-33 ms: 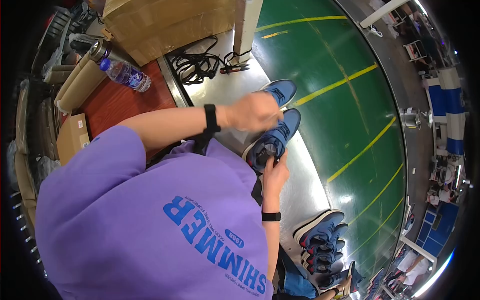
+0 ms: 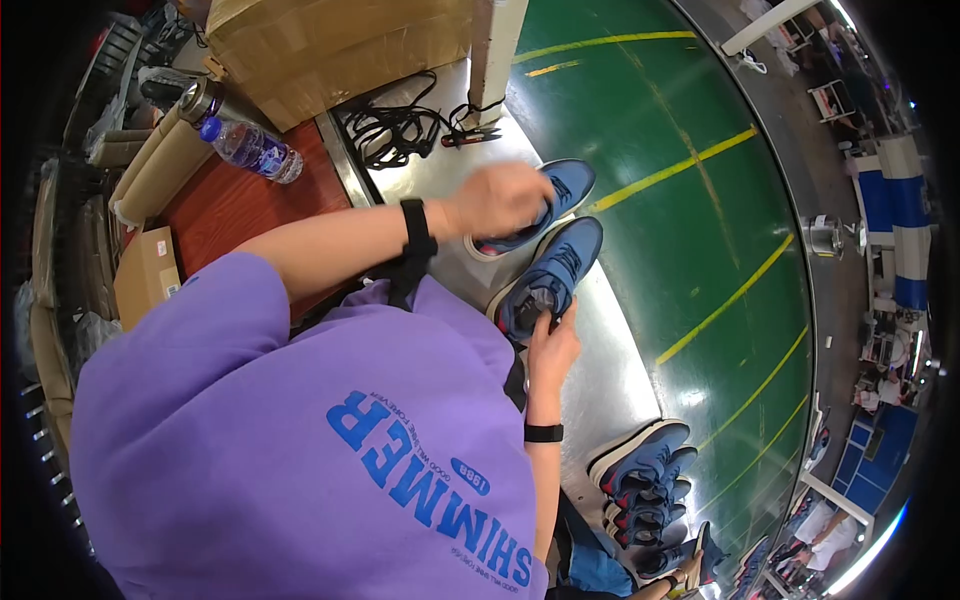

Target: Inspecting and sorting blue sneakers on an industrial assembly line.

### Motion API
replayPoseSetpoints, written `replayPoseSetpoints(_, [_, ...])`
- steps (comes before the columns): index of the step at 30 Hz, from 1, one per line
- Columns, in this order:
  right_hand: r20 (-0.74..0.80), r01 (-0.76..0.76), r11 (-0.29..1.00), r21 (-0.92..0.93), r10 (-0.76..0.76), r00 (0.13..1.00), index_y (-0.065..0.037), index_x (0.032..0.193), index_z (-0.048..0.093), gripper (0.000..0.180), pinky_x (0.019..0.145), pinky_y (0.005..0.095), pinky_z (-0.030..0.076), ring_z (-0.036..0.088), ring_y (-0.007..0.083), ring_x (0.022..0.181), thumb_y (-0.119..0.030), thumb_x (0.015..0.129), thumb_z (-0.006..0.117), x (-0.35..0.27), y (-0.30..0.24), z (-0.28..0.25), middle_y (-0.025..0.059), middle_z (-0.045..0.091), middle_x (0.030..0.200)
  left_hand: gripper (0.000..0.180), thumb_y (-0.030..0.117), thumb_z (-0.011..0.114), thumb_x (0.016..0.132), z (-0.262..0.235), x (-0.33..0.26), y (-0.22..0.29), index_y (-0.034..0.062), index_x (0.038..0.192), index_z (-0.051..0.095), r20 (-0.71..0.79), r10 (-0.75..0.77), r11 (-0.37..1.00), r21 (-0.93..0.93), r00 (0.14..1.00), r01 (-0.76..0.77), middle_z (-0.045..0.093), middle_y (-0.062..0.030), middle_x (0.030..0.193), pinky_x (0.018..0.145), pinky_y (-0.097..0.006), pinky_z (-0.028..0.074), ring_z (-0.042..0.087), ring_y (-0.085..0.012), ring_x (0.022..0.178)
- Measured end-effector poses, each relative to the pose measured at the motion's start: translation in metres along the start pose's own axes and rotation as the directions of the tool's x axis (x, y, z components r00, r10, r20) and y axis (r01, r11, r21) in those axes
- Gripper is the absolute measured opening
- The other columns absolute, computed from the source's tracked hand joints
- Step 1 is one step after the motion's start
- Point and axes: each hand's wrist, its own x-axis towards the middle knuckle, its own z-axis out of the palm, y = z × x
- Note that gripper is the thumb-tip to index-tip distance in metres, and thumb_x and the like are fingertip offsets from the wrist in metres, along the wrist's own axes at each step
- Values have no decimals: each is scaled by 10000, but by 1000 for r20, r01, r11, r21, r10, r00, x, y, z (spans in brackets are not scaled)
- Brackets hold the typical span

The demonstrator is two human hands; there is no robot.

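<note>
Two blue sneakers lie side by side on the metal bench. My right hand (image 2: 553, 352) grips the nearer sneaker (image 2: 566, 250) at its collar, with fingertips at the opening. Something pale and crumpled shows inside that opening. My left hand (image 2: 500, 198) is over the other sneaker (image 2: 572, 182), covering part of its side; whether it touches the shoe I cannot tell. Motion blur smears its fingers. A black band circles each wrist.
Several more blue sneakers (image 2: 645, 455) stand in a row farther along the metal bench (image 2: 610, 350), near another person's hand (image 2: 692, 572). A green surface (image 2: 690, 250) with yellow lines runs alongside. Black cords (image 2: 390, 130), snips (image 2: 470, 137), a bottle (image 2: 250, 150) and a carton (image 2: 330, 50) lie beyond my left arm.
My left hand has moved slightly up and left, away from the nearer sneaker. More of the other sneaker's side and heel shows. The right hand keeps its place.
</note>
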Motion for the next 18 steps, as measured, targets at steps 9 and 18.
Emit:
replayPoseSetpoints(9, [6, -57, 998, -9, 58, 998, -8, 1245, 483, 445, 583, 407, 453, 596, 357, 605, -107, 813, 522, 7, 8, 1, 221, 596, 680, 338, 147, 602, 770, -20, -58, -130, 35, 1084, 542, 11, -345, 798, 530, 938, 287, 541, -115, 963, 802, -364, 453, 523, -285, 954])
replayPoseSetpoints(18, [123, -119, 938, 324, 83, 989, -31, 1237, 505, 446, 712, 324, 485, 632, 260, 700, -179, 826, 595, 11, 27, 2, 174, 650, 825, 197, 104, 564, 797, -38, -76, -60, 69, 968, 656, -170, -566, 802, 112, 807, 587, 610, -139, 763, 652, -373, 450, 586, -278, 742])
